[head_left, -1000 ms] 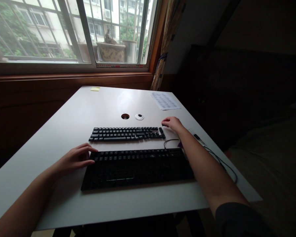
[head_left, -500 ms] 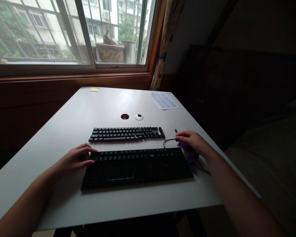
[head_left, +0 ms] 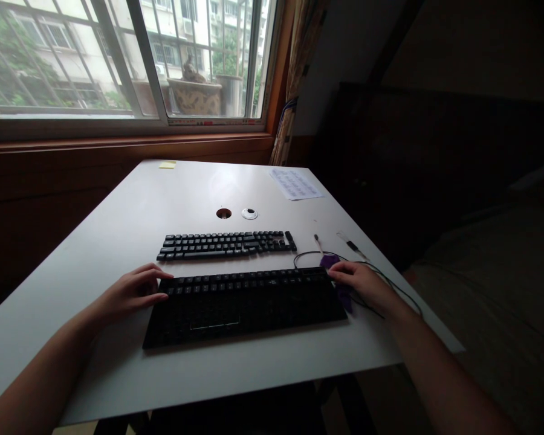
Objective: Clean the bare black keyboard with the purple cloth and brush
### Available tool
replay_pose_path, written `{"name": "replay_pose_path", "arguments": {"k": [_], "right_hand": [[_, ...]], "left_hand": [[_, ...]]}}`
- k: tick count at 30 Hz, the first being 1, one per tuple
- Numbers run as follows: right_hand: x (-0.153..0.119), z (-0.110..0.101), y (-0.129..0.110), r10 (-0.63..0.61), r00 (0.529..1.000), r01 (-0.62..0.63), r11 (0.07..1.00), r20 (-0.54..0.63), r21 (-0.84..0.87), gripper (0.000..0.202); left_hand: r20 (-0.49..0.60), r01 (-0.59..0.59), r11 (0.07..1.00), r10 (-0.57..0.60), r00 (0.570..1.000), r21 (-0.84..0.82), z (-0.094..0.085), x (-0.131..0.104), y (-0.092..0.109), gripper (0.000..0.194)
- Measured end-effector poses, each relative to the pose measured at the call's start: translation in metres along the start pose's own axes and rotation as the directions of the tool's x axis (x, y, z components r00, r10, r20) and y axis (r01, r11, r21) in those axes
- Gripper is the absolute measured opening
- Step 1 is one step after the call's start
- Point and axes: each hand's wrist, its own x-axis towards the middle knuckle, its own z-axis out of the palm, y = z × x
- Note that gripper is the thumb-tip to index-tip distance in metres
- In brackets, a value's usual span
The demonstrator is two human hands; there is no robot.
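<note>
A black keyboard base (head_left: 249,311) lies near the front of the white table, with rows of keycaps along its far part. At its left end, my left hand (head_left: 138,289) has thumb and fingers on the edge, gripping it. My right hand (head_left: 356,279) touches the base's far right corner, its fingertips pinched there; whatever is between them is too small to tell. A purple cloth (head_left: 344,297) lies partly under my right hand. Behind the base stand loose keycaps (head_left: 226,244) laid out in keyboard order. A black cable (head_left: 315,252) loops from the base's far edge to the right.
A small brush (head_left: 317,240) and a tool with a wire end and black grip (head_left: 352,246) lie at the right. Farther back are a round hole (head_left: 223,214), a white ring cover (head_left: 249,214), printed sheets (head_left: 297,183) and yellow sticky notes (head_left: 167,164).
My right hand has let go of the cable and moved down to the base's right corner. The cable now lies farther right, and the brush and wire-ended tool show more fully.
</note>
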Motion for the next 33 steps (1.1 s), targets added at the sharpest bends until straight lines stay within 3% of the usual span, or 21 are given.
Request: {"name": "replay_pose_path", "arguments": {"k": [12, 23, 33], "right_hand": [[0.005, 0.005, 0.015, -0.056, 0.996, 0.054, 0.998, -0.07, -0.025, 0.048], [0.005, 0.009, 0.022, 0.059, 0.998, -0.059, 0.972, 0.008, 0.225, 0.046], [0.003, 0.013, 0.023, -0.1, 0.99, 0.099, 0.995, -0.098, -0.014, 0.043]], "left_hand": [[-0.008, 0.008, 1.0, -0.008, 1.0, -0.008, 0.0, 0.0, 0.002, 0.036], [0.01, -0.004, 1.0, 0.004, 1.0, -0.005, 0.0, -0.001, -0.001, 0.034], [0.002, -0.003, 1.0, 0.003, 1.0, -0.005, 0.0, 0.001, 0.002, 0.035]]}}
